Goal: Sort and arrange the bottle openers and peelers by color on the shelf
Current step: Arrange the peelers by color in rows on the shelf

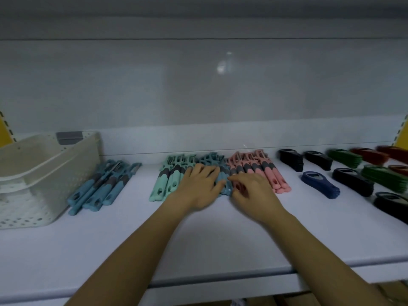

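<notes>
Blue peelers (223,184) are lying mid-shelf (198,244) near the back edge, long axis running front to back. Blade heads are pointing at the back wall. They're sitting between the mint peelers (167,180) and the pink peelers (272,176). Left hand (198,187) is pressing on them flat, fingers straight. Right hand (254,192) is touching from the right, fingers loose, gripping nothing. Blue handles, grey grip bands.

Two white perforated baskets (72,171) nested at left of frame, the upper one tilted. Grey object (68,138) behind them, against the glossy white back panel (132,85). Yellow slotted uprights (3,129) at both frame edges, brown cardboard (298,299) at bottom.
</notes>
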A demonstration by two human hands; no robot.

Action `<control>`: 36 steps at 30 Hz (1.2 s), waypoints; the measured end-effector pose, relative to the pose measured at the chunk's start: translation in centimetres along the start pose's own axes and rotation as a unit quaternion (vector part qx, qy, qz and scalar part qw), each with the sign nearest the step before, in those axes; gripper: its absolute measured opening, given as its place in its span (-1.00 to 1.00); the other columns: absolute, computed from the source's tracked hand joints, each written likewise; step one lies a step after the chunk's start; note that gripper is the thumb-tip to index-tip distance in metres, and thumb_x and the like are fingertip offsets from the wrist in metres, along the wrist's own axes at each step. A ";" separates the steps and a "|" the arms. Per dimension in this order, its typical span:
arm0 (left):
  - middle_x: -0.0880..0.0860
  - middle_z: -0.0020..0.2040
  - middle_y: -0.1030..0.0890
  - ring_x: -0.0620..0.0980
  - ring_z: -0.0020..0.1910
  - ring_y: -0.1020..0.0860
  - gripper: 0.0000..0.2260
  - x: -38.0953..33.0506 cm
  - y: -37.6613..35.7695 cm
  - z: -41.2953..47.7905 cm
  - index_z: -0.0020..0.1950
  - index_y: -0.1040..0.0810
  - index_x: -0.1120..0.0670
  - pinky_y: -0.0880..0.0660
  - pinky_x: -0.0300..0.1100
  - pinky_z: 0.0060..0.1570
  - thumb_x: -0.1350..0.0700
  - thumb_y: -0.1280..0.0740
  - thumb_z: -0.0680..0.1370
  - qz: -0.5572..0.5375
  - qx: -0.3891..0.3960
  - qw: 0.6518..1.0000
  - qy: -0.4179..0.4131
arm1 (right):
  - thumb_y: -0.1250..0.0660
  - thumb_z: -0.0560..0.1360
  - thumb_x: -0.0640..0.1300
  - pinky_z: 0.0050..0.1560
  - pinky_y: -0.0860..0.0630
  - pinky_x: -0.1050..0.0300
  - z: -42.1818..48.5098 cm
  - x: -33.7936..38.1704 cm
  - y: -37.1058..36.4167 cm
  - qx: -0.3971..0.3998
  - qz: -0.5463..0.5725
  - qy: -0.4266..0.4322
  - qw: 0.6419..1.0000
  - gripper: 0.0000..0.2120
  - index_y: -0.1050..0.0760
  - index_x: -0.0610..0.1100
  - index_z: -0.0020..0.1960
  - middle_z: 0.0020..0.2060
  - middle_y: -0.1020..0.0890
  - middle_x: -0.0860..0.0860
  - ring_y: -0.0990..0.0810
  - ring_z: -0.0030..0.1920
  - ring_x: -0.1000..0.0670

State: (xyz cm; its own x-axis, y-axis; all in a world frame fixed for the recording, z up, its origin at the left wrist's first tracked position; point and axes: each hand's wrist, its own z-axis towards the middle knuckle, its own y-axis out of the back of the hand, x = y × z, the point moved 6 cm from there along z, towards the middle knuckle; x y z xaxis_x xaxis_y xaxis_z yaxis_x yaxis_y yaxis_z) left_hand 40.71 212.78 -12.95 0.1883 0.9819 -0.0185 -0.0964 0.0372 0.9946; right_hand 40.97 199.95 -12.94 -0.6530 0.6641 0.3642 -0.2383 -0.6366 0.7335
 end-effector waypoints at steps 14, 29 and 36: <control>-0.04 0.52 -0.18 0.01 0.49 -0.08 -0.57 2.1 2.1 -1.0 0.50 -0.13 0.00 0.04 0.11 0.46 -0.06 0.12 0.65 -0.048 -0.045 0.998 0.013 | -0.08 0.45 0.06 0.16 -0.38 -0.01 0.3 1.3 -0.3 0.066 -0.058 0.022 0.996 -0.60 -0.53 -0.08 0.14 0.03 -0.62 0.01 -0.51 0.00 -0.04; 0.20 0.45 -0.27 0.18 0.40 -0.26 -0.60 21.6 1.0 -12.8 0.44 -0.30 0.15 -0.21 -0.07 0.36 0.06 -0.03 0.63 -0.024 -0.057 0.966 0.251 | -0.12 0.58 -0.05 0.24 -0.32 0.02 5.1 20.1 -10.4 0.215 -0.055 0.185 0.957 -0.62 -0.34 -0.09 0.37 0.31 -0.43 -0.08 -0.38 0.27 -0.13; 0.26 0.12 -0.54 0.20 0.12 -0.46 -0.39 21.4 1.0 -14.7 0.15 -0.59 0.22 -0.32 -0.06 0.18 -0.08 0.10 0.46 -0.099 -0.160 0.966 0.175 | -0.13 0.58 0.03 0.09 -0.34 0.04 4.2 22.1 -14.5 0.244 -0.023 0.169 0.955 -0.58 -0.26 -0.06 0.40 0.26 -0.44 -0.09 -0.39 0.19 -0.14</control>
State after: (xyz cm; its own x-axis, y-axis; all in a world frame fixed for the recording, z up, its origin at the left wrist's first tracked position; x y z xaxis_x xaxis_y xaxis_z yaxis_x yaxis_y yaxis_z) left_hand 30.25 236.52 -13.84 -0.1032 0.9499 -0.2951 -0.3994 0.2322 0.8869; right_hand 33.01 225.46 -13.15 -0.8646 0.4692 0.1798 0.0369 -0.2975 0.9540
